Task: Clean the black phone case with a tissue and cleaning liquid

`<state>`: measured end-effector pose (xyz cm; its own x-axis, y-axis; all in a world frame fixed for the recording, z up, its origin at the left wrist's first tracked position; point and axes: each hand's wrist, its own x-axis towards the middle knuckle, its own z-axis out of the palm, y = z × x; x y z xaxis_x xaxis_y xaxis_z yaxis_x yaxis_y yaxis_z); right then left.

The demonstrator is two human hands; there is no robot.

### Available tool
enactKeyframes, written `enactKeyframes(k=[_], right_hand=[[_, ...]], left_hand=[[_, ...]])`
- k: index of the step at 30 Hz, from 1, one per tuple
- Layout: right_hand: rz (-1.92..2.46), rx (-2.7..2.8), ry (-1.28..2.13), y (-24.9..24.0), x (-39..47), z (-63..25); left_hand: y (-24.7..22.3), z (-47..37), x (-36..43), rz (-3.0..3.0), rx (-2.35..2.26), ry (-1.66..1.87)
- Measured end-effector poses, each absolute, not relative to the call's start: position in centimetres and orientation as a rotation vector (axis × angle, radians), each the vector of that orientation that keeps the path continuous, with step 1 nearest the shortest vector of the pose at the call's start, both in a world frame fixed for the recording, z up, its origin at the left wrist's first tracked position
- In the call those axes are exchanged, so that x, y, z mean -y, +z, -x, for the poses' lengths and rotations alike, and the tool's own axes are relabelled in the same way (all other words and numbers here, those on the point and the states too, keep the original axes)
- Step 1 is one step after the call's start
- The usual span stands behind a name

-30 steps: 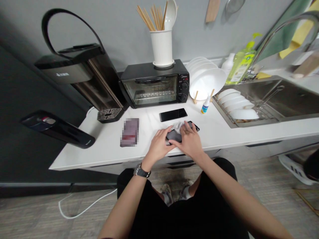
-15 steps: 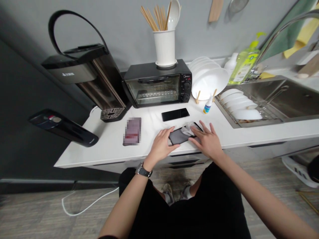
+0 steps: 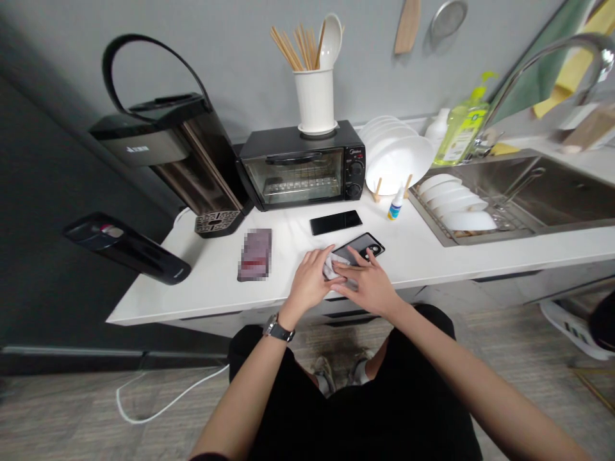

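A phone case [image 3: 361, 244] with a black rim, a greyish see-through back and camera cut-outs lies on the counter. My left hand [image 3: 310, 280] grips its left end between thumb and fingers. My right hand [image 3: 368, 285] presses a crumpled white tissue [image 3: 330, 266] against the left part of the case, its fingers partly covering both. Just behind the case lies a black phone [image 3: 336, 222], screen up. A small spray bottle [image 3: 396, 203] with a blue and yellow label stands to the right, touched by neither hand.
A toaster oven [image 3: 298, 176] carries a white utensil holder [image 3: 314, 99]. To the left are a water dispenser [image 3: 192, 160], a dark flask [image 3: 129, 248] and a blurred-out purplish item [image 3: 255, 254]. White plates [image 3: 398, 160] and a sink [image 3: 552, 186] with a bowl rack lie right.
My right hand has slid left along the case with the tissue, from the right end to near my left hand. The camera cut-outs now show. My left hand keeps its place.
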<state>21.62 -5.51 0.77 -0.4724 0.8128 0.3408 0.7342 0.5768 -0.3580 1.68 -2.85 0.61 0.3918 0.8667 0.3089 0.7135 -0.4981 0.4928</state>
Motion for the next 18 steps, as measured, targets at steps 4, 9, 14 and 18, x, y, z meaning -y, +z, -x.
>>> enactKeyframes(k=[4,9,14,18], right_hand=[[1.420,2.258,-0.023,0.4,2.7,-25.6],[1.543,2.143,-0.167,-0.2,2.8,-25.6],[1.285,2.301,0.098,0.4,6.5,-20.0],[1.312,2.297,0.150,0.6,5.7,-21.0]], left_hand=[[0.7,-1.9,3.2,-2.389,-1.407,0.808],[0.8,-2.2,3.2,-2.387,-1.421,0.813],[0.6,-1.9,2.9,-2.405,-1.404,0.767],[0.7,-1.7,3.1,-2.403,-1.395,0.783]])
